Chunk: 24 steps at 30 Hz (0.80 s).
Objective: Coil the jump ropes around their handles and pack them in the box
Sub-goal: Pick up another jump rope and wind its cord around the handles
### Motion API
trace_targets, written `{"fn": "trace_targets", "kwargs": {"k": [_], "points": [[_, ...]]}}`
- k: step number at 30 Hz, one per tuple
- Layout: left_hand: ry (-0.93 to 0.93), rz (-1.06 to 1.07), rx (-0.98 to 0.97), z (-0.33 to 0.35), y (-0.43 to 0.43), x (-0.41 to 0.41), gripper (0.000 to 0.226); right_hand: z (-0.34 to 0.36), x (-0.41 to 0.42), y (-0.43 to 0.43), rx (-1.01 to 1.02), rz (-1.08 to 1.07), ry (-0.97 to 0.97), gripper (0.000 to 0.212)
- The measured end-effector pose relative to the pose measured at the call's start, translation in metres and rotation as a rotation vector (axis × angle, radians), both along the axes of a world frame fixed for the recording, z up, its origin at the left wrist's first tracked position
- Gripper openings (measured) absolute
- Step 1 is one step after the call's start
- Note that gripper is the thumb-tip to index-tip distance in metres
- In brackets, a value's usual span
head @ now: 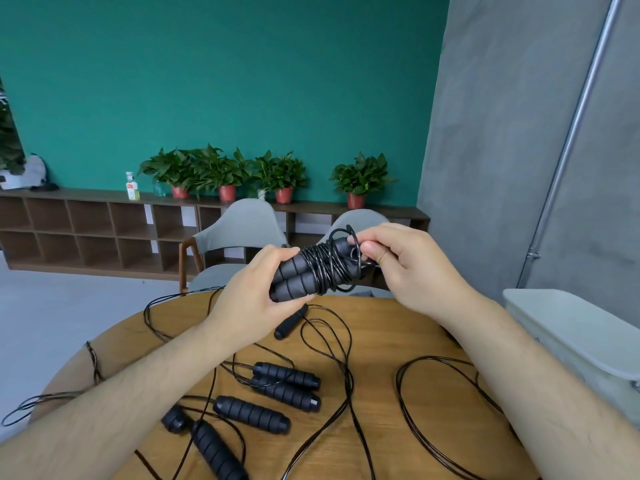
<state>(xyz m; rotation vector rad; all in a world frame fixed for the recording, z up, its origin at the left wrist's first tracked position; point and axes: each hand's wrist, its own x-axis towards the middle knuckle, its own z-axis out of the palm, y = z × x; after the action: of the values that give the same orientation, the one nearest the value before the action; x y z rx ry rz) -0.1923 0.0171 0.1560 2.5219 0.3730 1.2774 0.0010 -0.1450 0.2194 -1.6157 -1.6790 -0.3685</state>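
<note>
A teal wall [242, 81] fills the back of the room, and a grey wall [502, 133] with a metal pipe [573, 133] running up it stands to the right. Along the teal wall sits a low wooden shelf unit [86, 220] carrying potted plants [221, 171] and a small bottle [131, 187]. Two grey chairs [242, 223] stand at the far side of the round wooden surface [381, 327].

A pale plastic box [571, 327] sits at the surface's right edge, well apart from both hands.

The left grip [252, 289] is curled round the lower ends of two foam handles held side by side. The right grip [408, 265] pinches a loop of black cord at the handles' upper ends. Between them is the coiled jump rope [311, 271], its cord wound many times round the middle of the paired handles. It is held in the air over the far edge of the surface, tilted with its right end higher.

Below the arms, loose cords [415, 393] loop across the wood, and some hang off the left edge. Among them lie a pair of handles [284, 382] touching each other and three single handles [251, 414] nearby. One of those lies just under the left grip. Bare wood shows between the right forearm and the box.
</note>
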Motion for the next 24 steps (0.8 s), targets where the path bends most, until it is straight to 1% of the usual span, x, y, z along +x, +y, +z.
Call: {"fn": "trace_targets", "kwargs": {"k": [3,5,6,8,10,12,15,17,19,20,23,24], "points": [[0.021,-0.023,0.034,-0.001,0.000,0.001,0.064,0.000,-0.001,0.001,0.008,-0.033,0.045,0.027],[0.021,-0.032,-0.007,-0.005,0.000,0.000,0.065,0.002,0.001,0.000,0.067,-0.078,0.046,0.025],[0.000,-0.044,-0.057,-0.006,0.000,0.000,0.065,0.004,0.004,-0.001,0.112,-0.097,0.078,0.024],[-0.103,-0.109,-0.227,-0.006,-0.002,-0.002,0.059,0.006,0.008,-0.005,0.166,-0.125,0.221,0.023],[-0.225,-0.139,-0.379,0.000,-0.007,-0.002,0.048,0.003,0.009,-0.004,0.151,-0.129,0.360,0.018],[-0.289,-0.086,-0.458,0.009,-0.008,0.002,0.041,-0.007,0.003,0.001,0.081,-0.107,0.406,0.013],[-0.258,0.068,-0.499,0.016,-0.006,0.013,0.039,-0.024,-0.021,0.007,-0.012,-0.025,0.376,0.011],[-0.135,0.240,-0.412,0.012,-0.001,0.019,0.039,-0.029,-0.042,0.010,-0.023,0.042,0.313,0.012],[0.023,0.365,-0.260,0.006,0.002,0.026,0.037,-0.030,-0.061,0.016,-0.031,0.104,0.275,0.013],[0.073,0.399,-0.166,0.004,0.002,0.028,0.035,-0.031,-0.068,0.020,-0.042,0.119,0.267,0.014],[0.116,0.451,0.249,-0.002,0.004,0.034,0.036,-0.034,-0.080,0.027,-0.063,0.124,0.282,0.017],[0.138,0.472,0.352,-0.002,0.003,0.035,0.039,-0.036,-0.081,0.027,-0.068,0.129,0.306,0.018]]}}
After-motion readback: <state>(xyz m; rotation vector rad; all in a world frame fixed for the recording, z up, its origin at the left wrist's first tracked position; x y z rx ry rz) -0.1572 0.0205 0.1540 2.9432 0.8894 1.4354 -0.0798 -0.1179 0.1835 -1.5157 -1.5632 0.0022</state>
